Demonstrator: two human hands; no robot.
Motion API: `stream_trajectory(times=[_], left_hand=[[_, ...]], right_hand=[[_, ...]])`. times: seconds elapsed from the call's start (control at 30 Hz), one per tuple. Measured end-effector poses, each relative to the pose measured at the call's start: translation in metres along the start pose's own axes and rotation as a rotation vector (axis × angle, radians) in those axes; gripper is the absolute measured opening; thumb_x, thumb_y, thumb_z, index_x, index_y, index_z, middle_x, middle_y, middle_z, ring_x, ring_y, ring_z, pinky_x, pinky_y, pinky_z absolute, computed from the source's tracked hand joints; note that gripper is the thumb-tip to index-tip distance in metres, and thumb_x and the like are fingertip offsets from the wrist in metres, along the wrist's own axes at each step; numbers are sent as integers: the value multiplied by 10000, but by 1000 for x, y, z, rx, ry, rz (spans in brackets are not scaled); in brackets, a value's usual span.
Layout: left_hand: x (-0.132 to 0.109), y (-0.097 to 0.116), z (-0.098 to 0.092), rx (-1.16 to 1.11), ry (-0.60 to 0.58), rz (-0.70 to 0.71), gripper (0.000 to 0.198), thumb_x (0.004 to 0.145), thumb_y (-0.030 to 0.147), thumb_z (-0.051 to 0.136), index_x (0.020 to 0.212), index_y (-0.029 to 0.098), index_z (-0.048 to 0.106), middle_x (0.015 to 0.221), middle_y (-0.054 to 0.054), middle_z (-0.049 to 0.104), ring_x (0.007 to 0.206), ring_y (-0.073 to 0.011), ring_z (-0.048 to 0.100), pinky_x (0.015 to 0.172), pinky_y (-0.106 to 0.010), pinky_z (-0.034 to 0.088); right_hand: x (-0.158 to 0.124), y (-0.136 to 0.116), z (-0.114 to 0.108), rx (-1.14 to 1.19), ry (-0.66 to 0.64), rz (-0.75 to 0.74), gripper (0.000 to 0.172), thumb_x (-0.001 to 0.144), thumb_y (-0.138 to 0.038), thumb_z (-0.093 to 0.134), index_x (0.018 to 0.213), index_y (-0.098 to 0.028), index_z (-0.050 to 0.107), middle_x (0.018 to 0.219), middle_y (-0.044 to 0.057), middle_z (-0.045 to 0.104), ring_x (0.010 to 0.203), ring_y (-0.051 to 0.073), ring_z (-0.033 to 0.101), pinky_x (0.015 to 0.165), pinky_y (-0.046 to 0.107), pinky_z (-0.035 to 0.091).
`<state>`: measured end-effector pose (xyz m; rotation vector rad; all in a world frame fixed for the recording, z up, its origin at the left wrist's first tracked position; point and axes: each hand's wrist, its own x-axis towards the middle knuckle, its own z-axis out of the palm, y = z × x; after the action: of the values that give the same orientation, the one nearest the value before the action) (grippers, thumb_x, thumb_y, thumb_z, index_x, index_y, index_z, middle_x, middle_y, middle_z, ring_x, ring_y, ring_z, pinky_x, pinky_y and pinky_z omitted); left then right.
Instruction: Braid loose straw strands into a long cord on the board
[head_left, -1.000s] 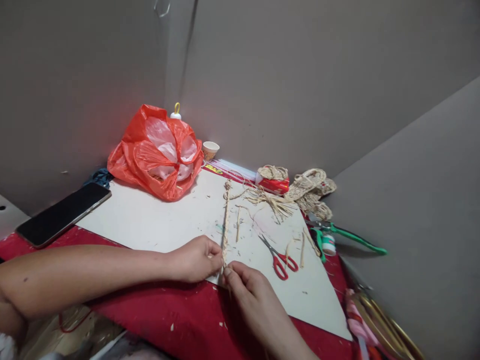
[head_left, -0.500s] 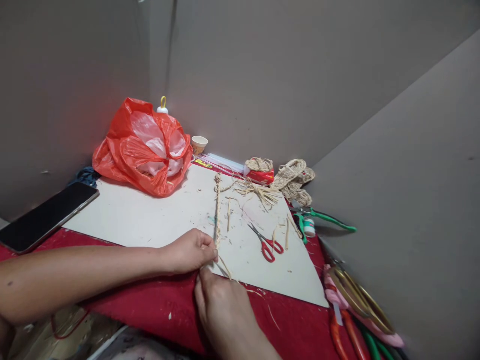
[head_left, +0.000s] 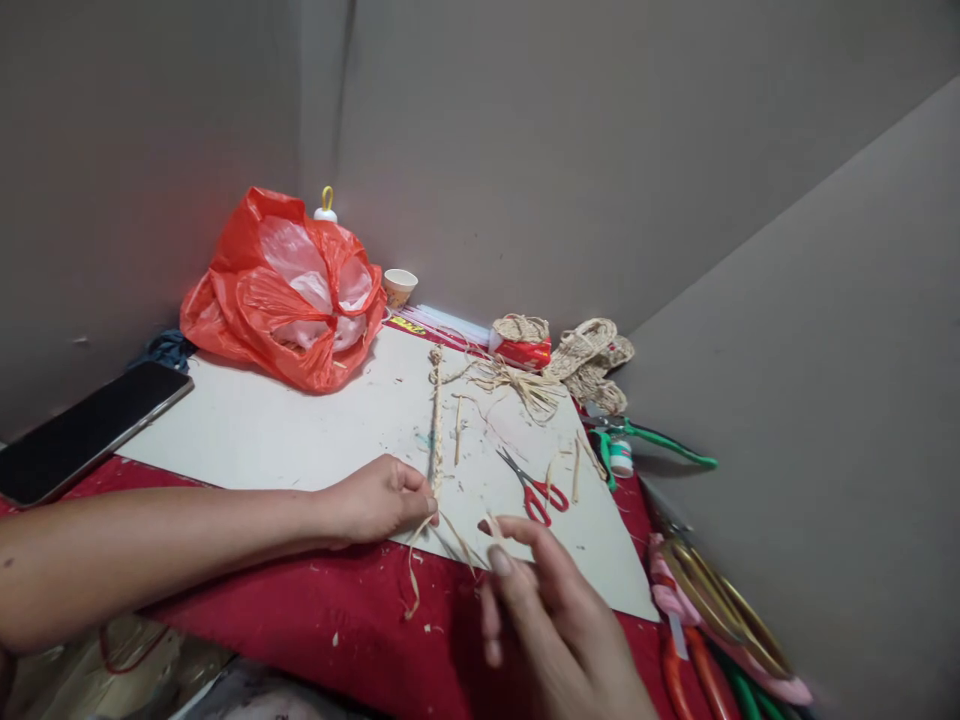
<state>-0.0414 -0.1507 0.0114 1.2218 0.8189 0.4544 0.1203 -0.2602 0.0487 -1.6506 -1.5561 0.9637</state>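
A braid of pale raffia [head_left: 438, 430] lies lengthwise on the white board [head_left: 300, 440], with a knot at its far end. At the braid's near end, the thumb and fingers of my left hand [head_left: 386, 500] are closed in a pinch on it. Loose raffia strands [head_left: 412, 575] hang from there over the board's front edge. To the right, my right hand [head_left: 551, 610] has a pale raffia strand [head_left: 492, 527] between thumb and index finger, its other fingers curled loosely below. Red-handled scissors [head_left: 532, 490] rest just beyond it, untouched.
A red plastic bag [head_left: 292, 300] and a phone [head_left: 94, 430] sit at left, a paper cup [head_left: 400, 287] behind. Raffia bundles [head_left: 589, 355] lie at the back right. Green-handled pliers [head_left: 667, 445] and large gold-handled scissors [head_left: 720, 605] line the right wall.
My right hand has moved right and up, away from my left hand, and turned so its thumb and index finger show. The loose strands are now in sight. My left hand stays at the braid.
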Motion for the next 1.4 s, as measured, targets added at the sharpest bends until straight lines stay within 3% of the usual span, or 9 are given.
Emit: stream_trajectory(times=[0.2,0.43,0.7,0.87,0.97,1.2,1.4], left_hand=[[1,-3,0,-40,-5,63,208,720,307,568,633,119,557,480,67,430,454,-44,286,463,-195,206],[2,-9,2,-74,-36,126,262,753,365,546,673,117,572,567,-4,590,533,-98,491,579,-226,363],[1,-9,3,-73,-30,111,274,749,385,537,664,126,553,535,12,563,505,-89,454,546,-217,335],[0,-6,3,-41,58,75,267,712,374,569,624,123,551,493,61,434,477,-58,301,492,-204,225],[0,-6,4,-40,73,55,284,708,394,580,661,114,583,474,73,385,471,-57,251,481,-211,187],[-2,-5,6,-178,41,40,303,687,415,615,628,138,509,481,62,443,461,-55,345,488,-194,251],[-3,-6,7,-162,18,-4,356,690,487,598,644,170,444,450,65,446,409,-56,358,431,-180,218]], right_hand=[[34,23,33,66,4,66,247,899,-439,375,786,-220,390,483,-53,524,386,113,502,401,192,387],[38,26,46,165,58,118,272,877,-438,411,726,-215,376,471,-40,544,372,108,497,375,183,372],[35,22,48,401,129,162,304,818,-470,517,744,-177,486,526,-16,565,439,104,498,446,196,392],[36,26,36,338,198,86,247,754,-395,623,732,-150,618,719,26,606,691,144,549,654,227,435],[36,23,33,371,224,101,253,745,-402,627,764,-149,629,731,30,616,707,156,549,663,238,441],[41,9,41,283,58,-11,212,809,-328,556,714,-142,592,612,-6,562,564,108,489,539,201,390],[40,3,44,253,9,-153,184,827,-264,530,742,-148,645,656,12,628,632,128,562,633,225,448]])
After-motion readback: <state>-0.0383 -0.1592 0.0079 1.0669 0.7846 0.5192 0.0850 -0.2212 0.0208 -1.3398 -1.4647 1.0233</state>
